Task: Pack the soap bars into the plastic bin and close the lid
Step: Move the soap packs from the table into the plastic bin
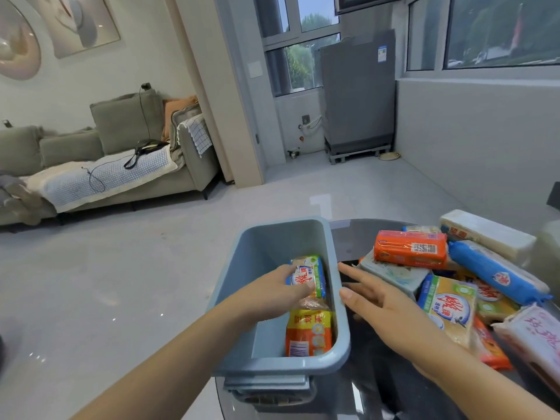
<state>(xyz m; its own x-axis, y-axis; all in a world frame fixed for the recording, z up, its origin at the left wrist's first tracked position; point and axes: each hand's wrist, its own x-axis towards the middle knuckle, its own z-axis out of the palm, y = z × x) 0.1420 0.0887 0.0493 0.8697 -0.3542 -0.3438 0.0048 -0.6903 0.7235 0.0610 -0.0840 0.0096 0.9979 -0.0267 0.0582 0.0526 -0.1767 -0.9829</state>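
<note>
A blue-grey plastic bin (pixel 266 247) stands open on the left edge of a dark glass table (pixel 351 237). Inside it, my left hand (pixel 269 295) grips a white, blue and green wrapped soap bar (pixel 309 275) against the bin's right wall. An orange and yellow soap bar (pixel 307 331) lies nearer in the bin. My right hand (pixel 381 301) hovers open just right of the bin, fingers spread, holding nothing. A pile of wrapped soap bars (pixel 448 298) lies to the right. The lid (pixel 269 384) sits under the bin's near end.
The pile holds an orange bar (pixel 410 248), a long blue pack (pixel 497 272), a white pack (pixel 485 233) and a pale teal bar (pixel 391 275). Beyond the table lie grey floor, a sofa (pixel 100 168) at the left and a grey appliance (pixel 357 92) by the windows.
</note>
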